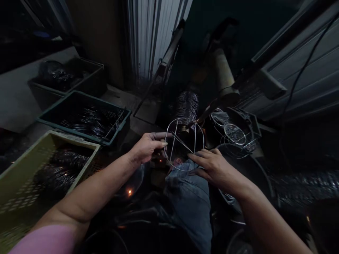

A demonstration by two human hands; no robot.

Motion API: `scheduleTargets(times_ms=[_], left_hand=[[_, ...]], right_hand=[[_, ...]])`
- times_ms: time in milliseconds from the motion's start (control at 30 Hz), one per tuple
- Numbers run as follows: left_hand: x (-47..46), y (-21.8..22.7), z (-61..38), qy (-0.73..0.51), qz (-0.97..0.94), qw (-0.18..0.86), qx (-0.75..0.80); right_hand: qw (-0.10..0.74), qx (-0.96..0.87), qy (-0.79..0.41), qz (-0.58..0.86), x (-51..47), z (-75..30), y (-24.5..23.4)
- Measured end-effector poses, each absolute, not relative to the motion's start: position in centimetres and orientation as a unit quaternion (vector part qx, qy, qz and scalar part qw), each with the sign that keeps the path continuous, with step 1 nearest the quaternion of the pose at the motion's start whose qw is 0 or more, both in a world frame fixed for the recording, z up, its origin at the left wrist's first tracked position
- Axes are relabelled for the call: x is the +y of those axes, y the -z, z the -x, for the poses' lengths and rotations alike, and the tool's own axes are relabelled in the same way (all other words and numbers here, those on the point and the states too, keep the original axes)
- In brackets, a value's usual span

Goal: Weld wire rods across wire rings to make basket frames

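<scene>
A round metal wire frame (172, 164) with straight cross wires is held up in front of me, above my jeans-covered leg (189, 197). My left hand (149, 146) pinches its left rim between thumb and fingers. At the lower right, my right hand (208, 164) has its fingers closed around a thin wire (182, 143) that slants across the ring; its fingertips are partly hidden. Just behind the ring, a stack of wire rings (186, 106) sits on a bar, whose end (185, 129) shows through the frame.
To the left stand a yellow crate (18, 171) and a green crate (55, 106), both with wire pieces inside. A dark bin (97, 76) stands behind them. Wire baskets (235, 134) lie at the right near a large round tub (262, 169). A thick post (224, 70) rises ahead.
</scene>
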State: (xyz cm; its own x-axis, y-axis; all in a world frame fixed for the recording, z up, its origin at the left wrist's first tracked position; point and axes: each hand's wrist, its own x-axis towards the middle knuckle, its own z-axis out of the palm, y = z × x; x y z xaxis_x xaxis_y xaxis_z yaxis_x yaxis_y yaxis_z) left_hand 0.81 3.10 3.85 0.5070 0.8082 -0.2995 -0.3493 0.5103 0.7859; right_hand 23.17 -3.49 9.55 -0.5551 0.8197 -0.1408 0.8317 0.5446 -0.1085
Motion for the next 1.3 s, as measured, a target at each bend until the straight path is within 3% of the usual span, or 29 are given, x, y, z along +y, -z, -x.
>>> scheduleTargets(times_ms=[333, 533, 667, 767, 867, 933, 1000, 1133, 1200, 1300], left_hand=[[3.3, -4.1, -1.1, -0.363, -0.325, 0.807, 0.334], [3.3, -4.4, -1.1, -0.358, -0.332, 0.801, 0.347], [3.0, -4.4, -1.2, -0.373, -0.413, 0.735, 0.388], [1.7, -4.5, -1.1, -0.32, -0.574, 0.653, 0.376], [-0.2, -4.6, -0.9, -0.239, -0.732, 0.541, 0.338], [-1.1, -4.7, -0.4, -0.214, -0.759, 0.521, 0.326], [-1.3, -4.4, 0.3, -0.25, -0.703, 0.569, 0.345], [-0.5, -3.0, 1.6, -0.35, -0.484, 0.705, 0.383], [-0.2, -2.2, 1.6, -0.338, -0.448, 0.735, 0.381], [-0.1, -1.5, 0.5, -0.3, -0.446, 0.754, 0.377]], right_hand=[[0.032, 0.878, 0.096, -0.468, -3.1, -23.5, -10.0], [-0.017, 0.88, -0.015, -0.475, -4.9, -23.3, -11.2], [-0.061, 0.875, -0.093, -0.471, -5.4, -21.6, -12.7], [-0.044, 0.878, -0.131, -0.459, -5.1, -19.0, -12.0], [0.008, 0.876, -0.107, -0.47, -5.2, -16.7, -9.8], [0.022, 0.858, -0.058, -0.511, -5.8, -16.2, -8.5], [-0.027, 0.829, 0.004, -0.559, -6.7, -17.0, -7.8], [-0.282, 0.68, 0.226, -0.638, -8.0, -20.5, -7.1], [-0.39, 0.529, 0.361, -0.662, -8.0, -21.7, -6.3], [-0.483, 0.343, 0.498, -0.633, -7.3, -21.9, -4.5]])
